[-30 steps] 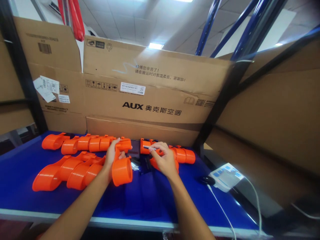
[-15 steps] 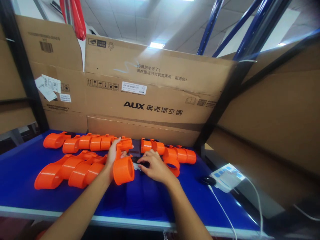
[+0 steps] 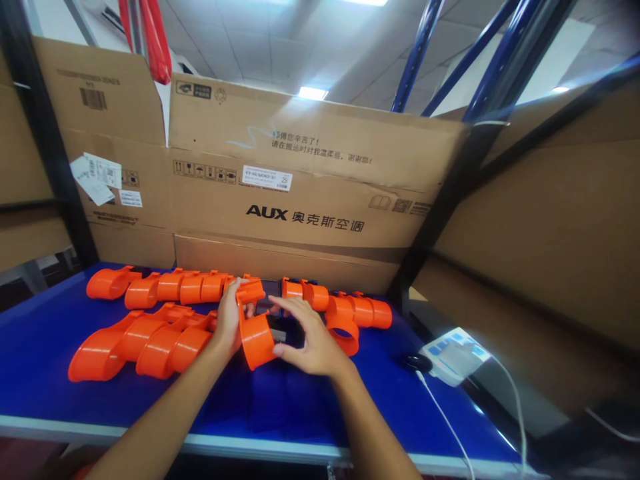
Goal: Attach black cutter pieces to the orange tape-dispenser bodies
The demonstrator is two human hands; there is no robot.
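Note:
My left hand (image 3: 233, 312) is wrapped around the upper clip-like part of an orange plastic ring holder (image 3: 257, 341), whose round ring hangs below my fingers. My right hand (image 3: 309, 337) is beside it with thumb and fingers apart in a C shape. The right thumb tip is at the ring's right rim; whether it touches, I cannot tell. Between the ring and my right palm, a small dark item with a grey part (image 3: 279, 331) shows on the table, partly hidden. Behind the hands is a dark box-like thing (image 3: 271, 289).
More orange ring holders lie in rows on the blue table (image 3: 30, 347): a front-left row (image 3: 145, 340), a back-left row (image 3: 170, 287) and a right group (image 3: 360, 311). A white device with cables (image 3: 456, 355) and a black mouse-like object (image 3: 417, 362) sit right. Cardboard (image 3: 300, 180) walls the back.
My right hand has opened from a pinch over the small dark item, its fingers now spread by the ring. The held ring holder has swung slightly right.

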